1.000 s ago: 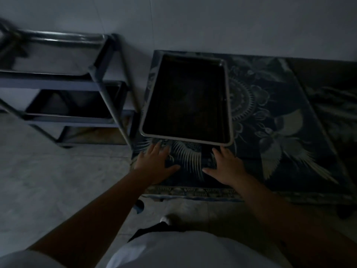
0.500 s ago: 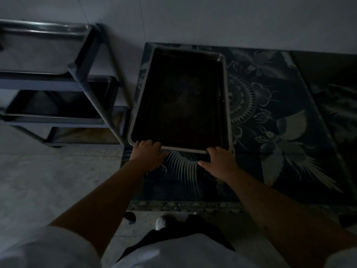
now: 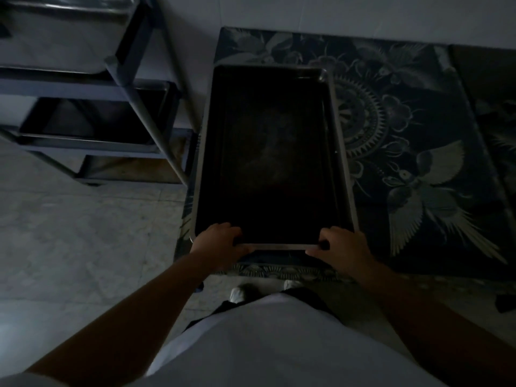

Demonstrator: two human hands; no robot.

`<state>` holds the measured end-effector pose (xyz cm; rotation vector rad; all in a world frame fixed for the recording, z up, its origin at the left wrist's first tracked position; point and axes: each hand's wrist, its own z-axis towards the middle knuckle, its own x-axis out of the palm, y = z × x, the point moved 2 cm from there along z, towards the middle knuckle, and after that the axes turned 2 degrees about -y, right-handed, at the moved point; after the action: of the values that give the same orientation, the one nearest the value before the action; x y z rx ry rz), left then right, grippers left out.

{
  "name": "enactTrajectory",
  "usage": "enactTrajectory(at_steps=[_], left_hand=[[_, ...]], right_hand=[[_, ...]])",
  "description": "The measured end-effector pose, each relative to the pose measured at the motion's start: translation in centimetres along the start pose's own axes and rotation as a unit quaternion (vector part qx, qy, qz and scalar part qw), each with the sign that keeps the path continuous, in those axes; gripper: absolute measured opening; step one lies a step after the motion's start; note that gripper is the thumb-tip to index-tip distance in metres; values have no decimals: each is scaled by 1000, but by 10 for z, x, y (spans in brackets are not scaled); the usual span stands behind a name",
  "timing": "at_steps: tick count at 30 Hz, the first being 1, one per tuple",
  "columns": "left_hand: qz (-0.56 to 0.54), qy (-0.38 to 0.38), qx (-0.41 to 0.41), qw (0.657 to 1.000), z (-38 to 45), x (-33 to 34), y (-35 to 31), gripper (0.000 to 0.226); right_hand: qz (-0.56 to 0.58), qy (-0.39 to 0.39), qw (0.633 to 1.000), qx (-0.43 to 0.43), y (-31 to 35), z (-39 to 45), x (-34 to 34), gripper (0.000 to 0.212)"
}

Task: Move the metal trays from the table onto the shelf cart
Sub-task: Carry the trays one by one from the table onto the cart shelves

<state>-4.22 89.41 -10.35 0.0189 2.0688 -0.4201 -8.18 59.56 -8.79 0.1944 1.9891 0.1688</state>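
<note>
Left hand curled over the near-left corner of the metal tray, fingers over the rim, gripping. Right hand gripping the near-right corner likewise. Tray lies lengthwise along the left edge of the table, its near rim close to the table's near edge. Shelf cart stands left of the table; 2 trays visible on it, upper tray and lower tray.

Both bare forearms reach forward from 6 o'clock toward 12. The left hand curls its fingers over the near rim of the tray at its left corner. The right hand grips the same rim at the right corner.
</note>
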Motion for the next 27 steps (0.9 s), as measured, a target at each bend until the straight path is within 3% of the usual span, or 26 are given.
enactTrajectory(at_steps=[6,9,11,13,15,18,23,27], left_hand=[[-11,49,2,999,-35,17,2,43],[-9,63,-10,998,-36,14,3,49],[-37,23,-27,999,-27,-1,6,51],[-62,-79,-31,994,-9,-26,15,51],[-76,-181,-41,980,17,-53,29,56],[-160,-226,-120,953,61,-83,50,68],[-416,-193,-241,855,117,-101,75,53],[-464,-171,-257,830,127,-102,80,51]], right_hand=[[18,111,993,-34,3,-24,15,37],[42,158,986,-8,4,-17,14,48],[67,165,984,7,3,-5,1,46],[101,109,988,28,-2,19,-23,38],[132,-25,990,52,-11,50,-52,29],[209,-173,956,114,-24,102,-81,52],[393,-141,872,256,-38,160,-84,47],[444,-162,832,290,-48,174,-79,50]])
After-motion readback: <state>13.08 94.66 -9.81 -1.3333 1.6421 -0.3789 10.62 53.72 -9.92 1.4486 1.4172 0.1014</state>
